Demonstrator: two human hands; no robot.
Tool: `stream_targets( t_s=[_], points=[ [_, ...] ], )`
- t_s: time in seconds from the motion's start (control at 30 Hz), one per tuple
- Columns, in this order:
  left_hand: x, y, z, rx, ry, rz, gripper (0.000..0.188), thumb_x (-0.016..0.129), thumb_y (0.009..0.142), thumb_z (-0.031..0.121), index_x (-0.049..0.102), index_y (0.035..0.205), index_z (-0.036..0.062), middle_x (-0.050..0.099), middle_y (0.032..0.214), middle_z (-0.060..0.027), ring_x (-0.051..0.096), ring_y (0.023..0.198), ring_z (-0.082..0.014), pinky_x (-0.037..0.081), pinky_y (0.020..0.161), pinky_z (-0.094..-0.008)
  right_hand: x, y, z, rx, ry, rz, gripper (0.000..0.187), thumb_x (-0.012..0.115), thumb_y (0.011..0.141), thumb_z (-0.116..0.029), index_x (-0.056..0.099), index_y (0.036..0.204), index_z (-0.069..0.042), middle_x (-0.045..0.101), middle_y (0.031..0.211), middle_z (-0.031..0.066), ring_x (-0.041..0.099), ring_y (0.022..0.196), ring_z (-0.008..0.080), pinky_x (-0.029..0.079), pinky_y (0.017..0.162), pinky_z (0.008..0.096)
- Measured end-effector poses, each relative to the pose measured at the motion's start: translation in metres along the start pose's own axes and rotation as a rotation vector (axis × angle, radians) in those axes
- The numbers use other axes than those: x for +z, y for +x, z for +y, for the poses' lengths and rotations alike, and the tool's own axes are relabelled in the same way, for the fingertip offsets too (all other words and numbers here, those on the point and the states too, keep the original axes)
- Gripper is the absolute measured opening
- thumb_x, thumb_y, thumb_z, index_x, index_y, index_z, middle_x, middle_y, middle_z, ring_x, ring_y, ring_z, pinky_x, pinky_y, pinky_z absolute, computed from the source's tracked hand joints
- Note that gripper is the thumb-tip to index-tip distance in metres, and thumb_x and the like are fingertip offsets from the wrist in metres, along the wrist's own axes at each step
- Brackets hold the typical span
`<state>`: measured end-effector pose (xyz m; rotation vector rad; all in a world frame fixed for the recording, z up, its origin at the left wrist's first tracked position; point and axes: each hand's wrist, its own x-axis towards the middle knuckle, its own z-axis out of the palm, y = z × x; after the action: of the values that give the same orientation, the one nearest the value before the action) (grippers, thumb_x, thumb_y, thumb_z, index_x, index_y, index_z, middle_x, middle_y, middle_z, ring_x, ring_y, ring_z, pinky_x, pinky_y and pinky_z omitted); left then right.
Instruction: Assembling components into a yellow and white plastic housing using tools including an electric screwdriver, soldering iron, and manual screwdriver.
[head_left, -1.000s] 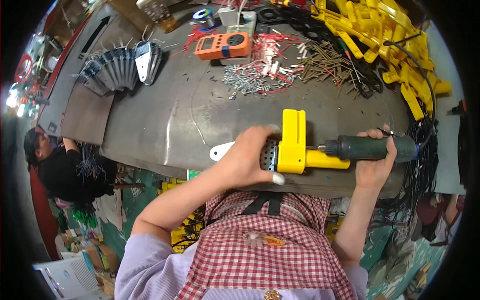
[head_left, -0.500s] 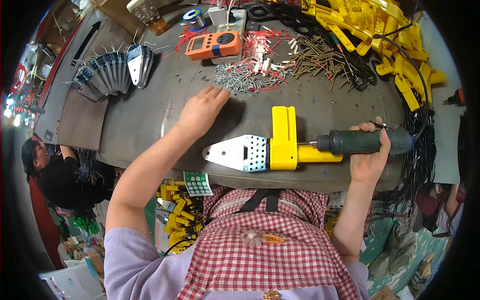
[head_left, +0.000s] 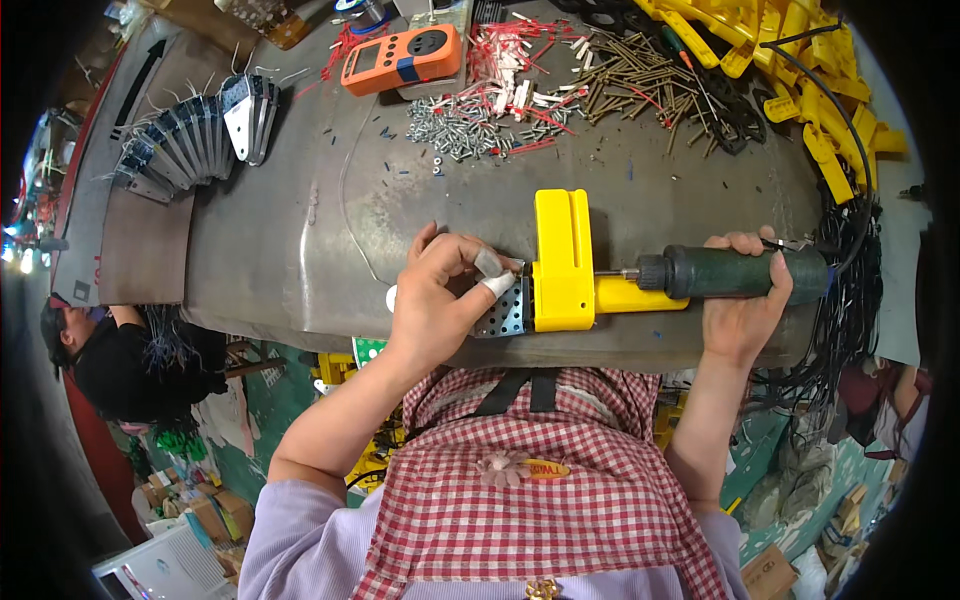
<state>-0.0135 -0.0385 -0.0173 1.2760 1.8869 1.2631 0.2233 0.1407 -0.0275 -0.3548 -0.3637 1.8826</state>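
Note:
A yellow plastic tool housing (head_left: 563,262) lies near the table's front edge, its handle pointing right. From its left side sticks a metal plate with rows of holes (head_left: 508,314), mostly covered by my left hand (head_left: 437,305). That hand is closed in a pinch at the plate's upper edge by the housing, with pale wraps on thumb and finger; whatever is between the fingertips is too small to name. My right hand (head_left: 738,325) is wrapped round a dark green electric screwdriver (head_left: 715,273), lying level, its bit reaching the housing's right side.
Behind lie heaps of small screws (head_left: 460,128), white and red pieces (head_left: 508,75) and long brass-coloured screws (head_left: 635,75). An orange meter (head_left: 402,60) is beyond. Metal plates with wires (head_left: 190,140) stand at left. Yellow housings (head_left: 830,110) pile at right beside the screwdriver's cord. A person (head_left: 130,355) sits left.
My left hand has come from the small screw heap down to the metal plate, beside the yellow housing. My right hand still holds the screwdriver at the housing. The view has shifted slightly.

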Motion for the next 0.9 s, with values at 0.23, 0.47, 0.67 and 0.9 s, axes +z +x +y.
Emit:
stream_targets(
  t_s=[0.23, 0.47, 0.67, 0.9],
  points=[
    [0.004, 0.000, -0.004, 0.046, 0.067, 0.089, 0.015, 0.070, 0.076, 0.008, 0.056, 0.082, 0.0072, 0.067, 0.082, -0.0015, 0.062, 0.084, -0.0160, 0.022, 0.109, -0.0465, 0.004, -0.002, 0.003, -0.017, 0.049, -0.079, 0.034, 0.057, 0.084, -0.016, 0.045, 0.114, -0.008, 0.048, 0.090, 0.0046, 0.049, 0.089, 0.0184, 0.039, 0.092, 0.0406],
    [0.002, 0.003, 0.003, 0.286, 0.344, 0.013, 0.022, 0.062, 0.074, -0.001, 0.050, 0.093, 0.0044, 0.061, 0.105, -0.0092, 0.057, 0.101, -0.0276, 0.030, 0.104, -0.0496, 0.020, -0.005, 0.000, -0.008, 0.039, -0.106, 0.038, 0.058, 0.082, -0.016, 0.043, 0.116, -0.010, 0.046, 0.088, 0.0030, 0.049, 0.088, 0.0167, 0.037, 0.094, 0.0393],
    [0.008, 0.003, 0.001, 0.361, 0.330, -0.019, 0.029, 0.056, 0.068, -0.008, 0.048, 0.094, 0.0035, 0.061, 0.105, -0.0121, 0.056, 0.099, -0.0330, 0.039, 0.094, -0.0483, 0.024, -0.005, 0.002, -0.011, -0.004, -0.144, 0.035, 0.058, 0.083, -0.016, 0.042, 0.114, -0.009, 0.047, 0.089, 0.0015, 0.049, 0.091, 0.0159, 0.036, 0.097, 0.0371],
    [0.012, 0.004, 0.004, 0.387, 0.325, 0.029, 0.031, 0.054, 0.063, -0.010, 0.047, 0.091, 0.0023, 0.061, 0.103, -0.0137, 0.056, 0.092, -0.0360, 0.041, 0.083, -0.0440, 0.023, 0.002, 0.004, -0.010, -0.042, -0.210, 0.033, 0.056, 0.084, -0.017, 0.043, 0.113, -0.008, 0.049, 0.090, 0.0020, 0.049, 0.091, 0.0163, 0.037, 0.096, 0.0365]
  ],
)
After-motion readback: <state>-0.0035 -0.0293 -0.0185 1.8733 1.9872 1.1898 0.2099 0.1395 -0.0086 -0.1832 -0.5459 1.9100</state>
